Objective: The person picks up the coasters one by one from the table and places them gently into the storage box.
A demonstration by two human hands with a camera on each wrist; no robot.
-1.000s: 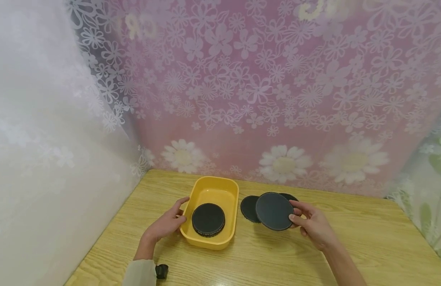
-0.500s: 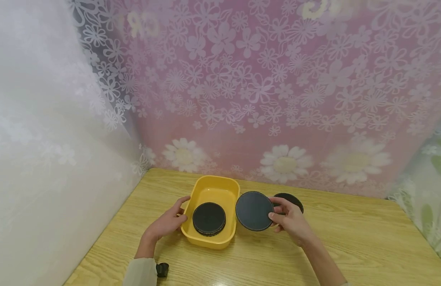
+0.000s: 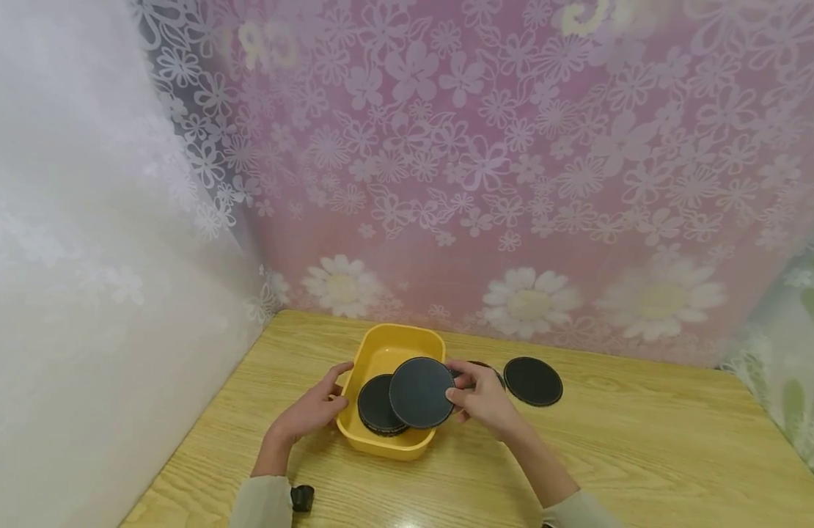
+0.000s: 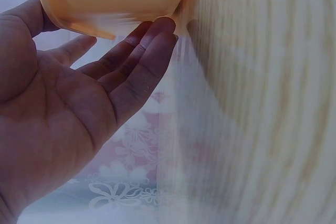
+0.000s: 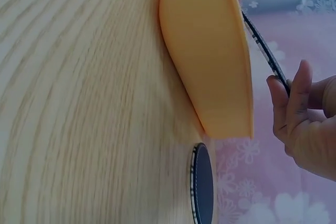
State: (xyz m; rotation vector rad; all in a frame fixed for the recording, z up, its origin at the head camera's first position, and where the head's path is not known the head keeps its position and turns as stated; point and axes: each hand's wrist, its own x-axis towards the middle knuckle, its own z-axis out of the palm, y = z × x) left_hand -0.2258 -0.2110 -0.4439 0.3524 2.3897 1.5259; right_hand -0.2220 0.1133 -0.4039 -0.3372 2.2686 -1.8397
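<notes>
My right hand (image 3: pixel 482 400) pinches a round black coaster (image 3: pixel 422 392) with a stitched edge, thumb on top and fingers below. That coaster hangs above the right rim of a yellow tray (image 3: pixel 399 449), overlapping the coaster stack (image 3: pixel 375 400) inside it in the head view. In the right wrist view, the held coaster (image 5: pixel 266 51) slants over the tray's edge. My left hand (image 3: pixel 308 414) holds the tray's left side, thumb at the rim. Its fingers (image 4: pixel 142 77) lie against the outer wall in the left wrist view.
Two more black coasters lie on the wooden table (image 3: pixel 618 440) right of the tray: one coaster (image 3: pixel 534 381) in full view, another partly behind my right hand. A floral curtain (image 3: pixel 446 220) hangs along the table's back edge. Something small and black (image 3: pixel 303 499) sits at my left sleeve.
My right hand has carried the coaster leftward from above the table coasters to over the tray's right side. My left hand has stayed at the tray's left rim.
</notes>
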